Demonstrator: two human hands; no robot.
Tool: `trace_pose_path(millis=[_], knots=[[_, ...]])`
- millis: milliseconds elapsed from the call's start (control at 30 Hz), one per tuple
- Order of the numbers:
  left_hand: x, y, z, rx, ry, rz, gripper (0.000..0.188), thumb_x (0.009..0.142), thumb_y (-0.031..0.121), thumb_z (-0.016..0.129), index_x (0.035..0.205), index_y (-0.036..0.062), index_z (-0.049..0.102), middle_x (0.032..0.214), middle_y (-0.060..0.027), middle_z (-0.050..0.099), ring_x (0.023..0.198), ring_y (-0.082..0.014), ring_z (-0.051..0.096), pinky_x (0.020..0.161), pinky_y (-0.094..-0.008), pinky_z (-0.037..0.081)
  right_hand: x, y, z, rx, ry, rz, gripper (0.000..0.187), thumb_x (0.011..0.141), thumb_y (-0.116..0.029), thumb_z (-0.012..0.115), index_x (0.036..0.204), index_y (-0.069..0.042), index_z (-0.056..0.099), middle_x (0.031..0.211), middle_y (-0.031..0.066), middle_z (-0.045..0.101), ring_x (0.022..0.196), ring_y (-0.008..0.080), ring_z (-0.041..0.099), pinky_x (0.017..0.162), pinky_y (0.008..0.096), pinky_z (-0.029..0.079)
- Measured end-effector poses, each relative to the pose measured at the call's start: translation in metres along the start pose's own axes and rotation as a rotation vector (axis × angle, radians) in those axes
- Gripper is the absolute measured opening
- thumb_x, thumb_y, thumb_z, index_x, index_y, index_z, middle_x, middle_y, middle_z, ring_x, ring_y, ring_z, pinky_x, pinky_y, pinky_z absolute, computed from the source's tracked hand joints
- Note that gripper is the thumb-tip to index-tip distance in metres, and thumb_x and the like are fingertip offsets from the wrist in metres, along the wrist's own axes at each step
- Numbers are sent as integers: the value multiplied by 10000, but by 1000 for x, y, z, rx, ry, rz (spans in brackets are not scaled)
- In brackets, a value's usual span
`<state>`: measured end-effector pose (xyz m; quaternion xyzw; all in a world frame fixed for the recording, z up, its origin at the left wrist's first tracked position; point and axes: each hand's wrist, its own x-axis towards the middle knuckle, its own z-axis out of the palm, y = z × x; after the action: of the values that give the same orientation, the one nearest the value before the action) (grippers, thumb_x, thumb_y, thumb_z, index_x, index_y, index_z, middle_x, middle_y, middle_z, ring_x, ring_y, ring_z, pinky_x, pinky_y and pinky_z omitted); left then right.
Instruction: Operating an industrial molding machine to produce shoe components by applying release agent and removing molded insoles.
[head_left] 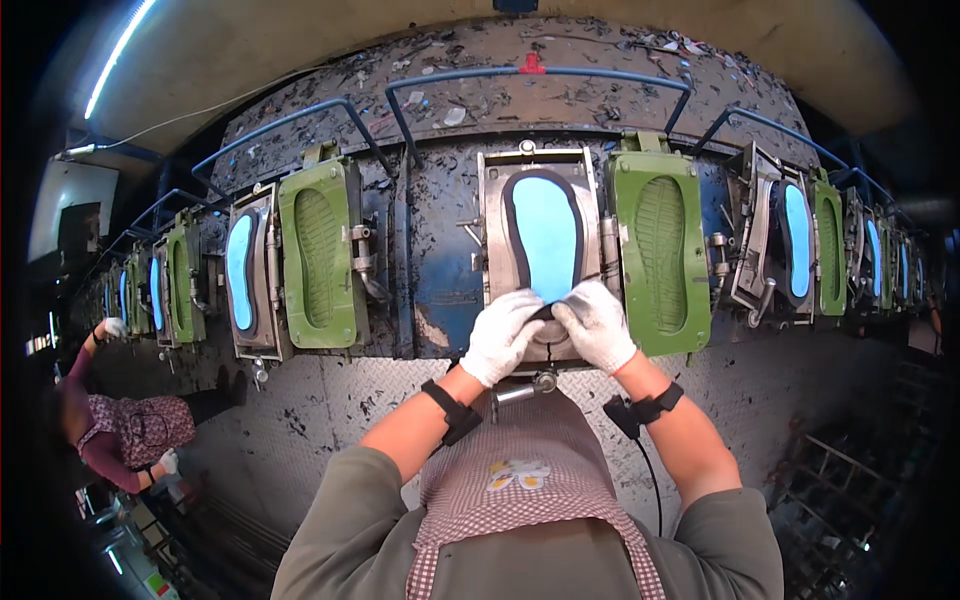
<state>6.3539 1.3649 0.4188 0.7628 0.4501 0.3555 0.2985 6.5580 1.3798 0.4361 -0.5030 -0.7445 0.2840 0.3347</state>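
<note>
Hands (500, 338) (598, 325) (white-knit-gloved) in close pinches on black edging (546, 312); smooth blue sole (548, 235); boxy metal mould (494, 215)

The insole (547, 235) lies in a mould tray (496, 240), left hand (500, 337) at its 7 o'clock, right hand (599, 325) at 5. From it, one mould half (659, 250) sits at 3 o'clock, another mould half (318, 250) at 9, a rail (590, 73) at 12, a co-worker (145, 425) at 8.
</note>
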Motion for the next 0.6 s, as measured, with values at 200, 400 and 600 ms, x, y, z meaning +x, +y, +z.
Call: trace_pose_path(millis=[200,400,600], knots=[[1,15,-5,161,-136,175,474,754,192,781,1157,-14,640,1217,-188,625,1190,-384,588,1022,-444,494,-3,-13,-19,11,-29,3,159,858,-120,725,992,-46,683,946,128,687,925,330,663,835,410,538],[-5,8,10,168,-115,239,474,721,169,816,1142,15,662,1202,-154,621,1159,-353,597,972,-442,519,121,-7,26,-599,112,-179,288,897,-237,627,1142,-86,644,1214,134,624,1155,338,574,949,454,470],[-4,6,2,151,-117,235,437,731,160,781,1121,8,658,1211,-150,612,1194,-334,587,992,-429,508,146,4,45,-598,3,-98,281,855,-226,627,1096,-81,628,1130,118,618,1076,319,582,914,455,474]])
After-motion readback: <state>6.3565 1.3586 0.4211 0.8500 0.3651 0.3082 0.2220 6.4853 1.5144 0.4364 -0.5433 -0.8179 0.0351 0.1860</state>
